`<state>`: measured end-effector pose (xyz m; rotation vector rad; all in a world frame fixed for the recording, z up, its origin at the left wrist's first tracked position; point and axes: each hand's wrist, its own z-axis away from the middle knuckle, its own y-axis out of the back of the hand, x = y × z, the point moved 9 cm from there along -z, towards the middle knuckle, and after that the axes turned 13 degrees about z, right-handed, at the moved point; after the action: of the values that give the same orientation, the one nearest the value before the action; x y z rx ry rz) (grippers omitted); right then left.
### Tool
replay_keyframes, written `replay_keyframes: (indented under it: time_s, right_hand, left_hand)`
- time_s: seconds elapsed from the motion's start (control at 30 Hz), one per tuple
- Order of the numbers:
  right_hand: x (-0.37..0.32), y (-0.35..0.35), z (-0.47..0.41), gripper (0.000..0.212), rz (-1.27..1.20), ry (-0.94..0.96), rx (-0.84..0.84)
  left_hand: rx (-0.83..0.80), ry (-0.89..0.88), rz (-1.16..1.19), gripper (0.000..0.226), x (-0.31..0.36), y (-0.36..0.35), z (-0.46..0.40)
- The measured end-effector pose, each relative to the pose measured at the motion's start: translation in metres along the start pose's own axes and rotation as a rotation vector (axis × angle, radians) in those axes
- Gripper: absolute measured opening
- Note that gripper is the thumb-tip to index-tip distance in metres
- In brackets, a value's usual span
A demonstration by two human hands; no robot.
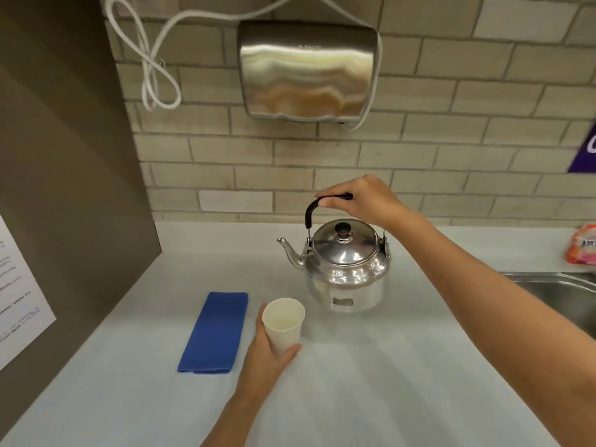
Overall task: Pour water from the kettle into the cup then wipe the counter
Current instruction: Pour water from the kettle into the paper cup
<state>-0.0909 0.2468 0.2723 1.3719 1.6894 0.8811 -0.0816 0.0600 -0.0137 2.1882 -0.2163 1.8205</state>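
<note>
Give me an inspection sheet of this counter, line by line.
Surface: pale counter, no spill seen.
Job's things: steel kettle upright, lid on, spout pointing left; white paper cup in front of it, contents unclear; folded blue cloth lying flat, left of cup.
Clutter: orange packet at right edge.
Hands: left hand around cup; right hand gripping kettle handle.
Cables: white cord looped on wall.
Surroundings: brick wall, metal hand dryer, sink at right.

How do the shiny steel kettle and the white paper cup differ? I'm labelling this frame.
The shiny steel kettle is lidded and metallic; the white paper cup is open-topped and matte. The right hand grips the kettle's handle from above; the left hand wraps the cup's side. Both are upright.
</note>
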Motion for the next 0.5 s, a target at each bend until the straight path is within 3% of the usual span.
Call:
replay_keyframes:
  time_s: [0.5]
  right_hand:
    - [-0.077,-0.017,0.04,0.024,0.37,0.312,-0.308]
  left_hand:
    - [0.026,0.025,-0.052,0.076,-0.004,0.001,0.002]
